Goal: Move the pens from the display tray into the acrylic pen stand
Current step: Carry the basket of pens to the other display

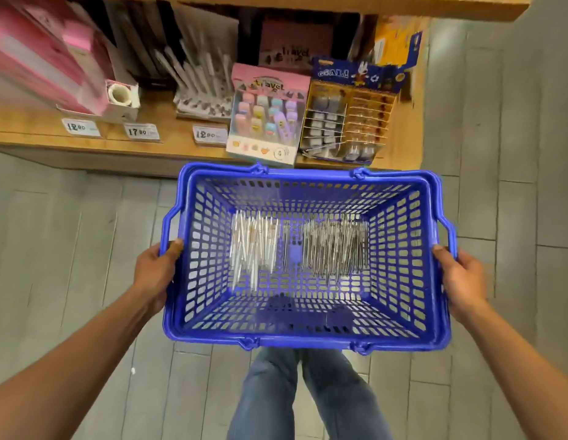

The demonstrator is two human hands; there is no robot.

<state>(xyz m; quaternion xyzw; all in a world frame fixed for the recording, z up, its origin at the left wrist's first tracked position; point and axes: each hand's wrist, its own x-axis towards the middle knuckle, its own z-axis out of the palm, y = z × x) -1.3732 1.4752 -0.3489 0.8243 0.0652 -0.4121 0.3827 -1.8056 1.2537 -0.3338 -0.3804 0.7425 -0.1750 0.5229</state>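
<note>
**Head view: pens carried in a basket at the shelf edge**

Head camera looks straight down on a blue perforated plastic shopping basket [193,265] held level above a grey plank floor [70,249]. The left hand [155,274] grasps the basket's left rim, thumb hooked over the edge; the right hand [460,277] grasps the right rim the same way. The basket's far rim sits just short of the front edge of a low wooden display shelf [168,147], close to a pink "travel" box of pastel items [267,115] and a blue-and-yellow "GOAL!" display card [349,122], both of which stand at that edge. Open floor lies to the left, right and behind the basket, where the person's legs in blue jeans [308,398] stand.

On the basket's floor lie two loose groups of pens: a bundle of white slim pens [252,249] to the left and a denser bundle of silver-grey pens [336,246] to the right, well apart. Motion blur hides finer detail.
</note>
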